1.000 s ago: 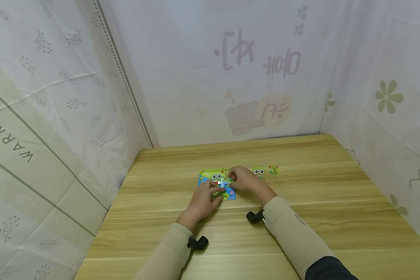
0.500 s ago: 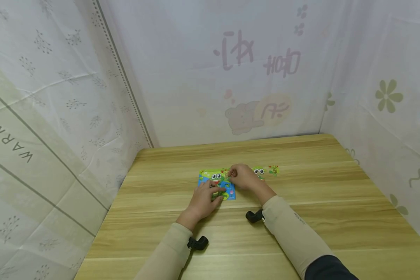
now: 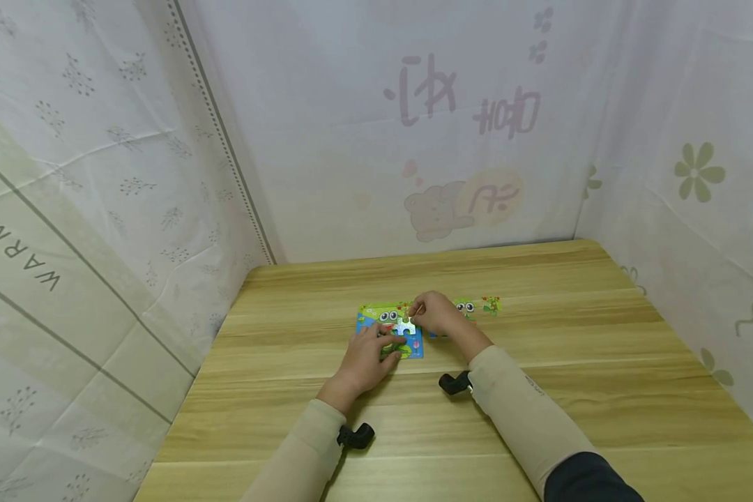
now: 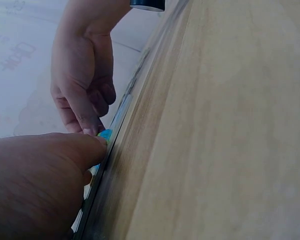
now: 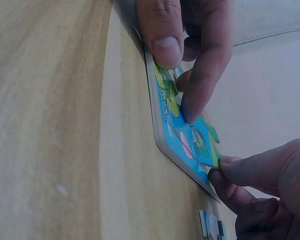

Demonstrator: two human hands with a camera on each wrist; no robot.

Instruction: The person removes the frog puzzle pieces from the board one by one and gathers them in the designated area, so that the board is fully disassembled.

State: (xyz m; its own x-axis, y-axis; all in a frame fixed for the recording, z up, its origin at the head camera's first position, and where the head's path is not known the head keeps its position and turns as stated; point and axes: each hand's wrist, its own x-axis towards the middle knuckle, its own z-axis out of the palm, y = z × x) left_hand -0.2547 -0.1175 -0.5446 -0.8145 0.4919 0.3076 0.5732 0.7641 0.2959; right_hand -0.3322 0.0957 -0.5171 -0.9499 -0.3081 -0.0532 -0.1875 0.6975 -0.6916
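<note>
The left hand (image 3: pixel 369 351) lies nearest, 2 fingers pressed flat on the near edge of the frog puzzle board (image 3: pixel 390 329) on the wooden table (image 3: pixel 539 390). Just beyond, the right hand (image 3: pixel 438 314) pinches 1 puzzle piece (image 5: pixel 202 146) at the board's right edge, tilted up. Loose pieces (image 3: pixel 477 306) lie farther right.

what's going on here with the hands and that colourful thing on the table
A person is working on a frog jigsaw puzzle on a wooden table. The left hand presses down on the puzzle's near edge with fingers and thumb, steadying it. The right hand pinches a puzzle piece at the puzzle's right edge, tilted up, not yet lying flat. More loose pieces lie to the right.
</note>
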